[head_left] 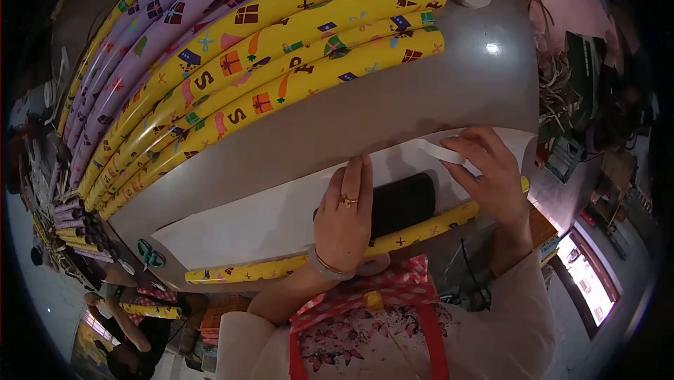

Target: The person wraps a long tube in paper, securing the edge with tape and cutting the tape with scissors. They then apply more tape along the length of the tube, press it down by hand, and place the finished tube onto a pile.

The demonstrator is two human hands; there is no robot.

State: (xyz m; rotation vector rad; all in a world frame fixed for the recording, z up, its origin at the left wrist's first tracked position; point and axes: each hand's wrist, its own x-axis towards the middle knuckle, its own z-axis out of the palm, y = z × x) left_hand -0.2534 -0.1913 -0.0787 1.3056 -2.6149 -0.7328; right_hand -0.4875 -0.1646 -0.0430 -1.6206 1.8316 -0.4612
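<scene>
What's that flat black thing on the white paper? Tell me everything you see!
The flat black thing is a long, smooth-looking rectangle with rounded corners, maybe a phone. Its top looks dark, with no picture lit. It lies flat on the white paper, beside the patterned yellow roll. The left hand covers part of it; I can't tell whether they touch.

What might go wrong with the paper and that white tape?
The tape in the right hand might stick crookedly or crease the white sheet. The black flat thing lies on the sheet, so it could get in the way. The yellow roll is near the table's edge, so it might roll off.
</scene>
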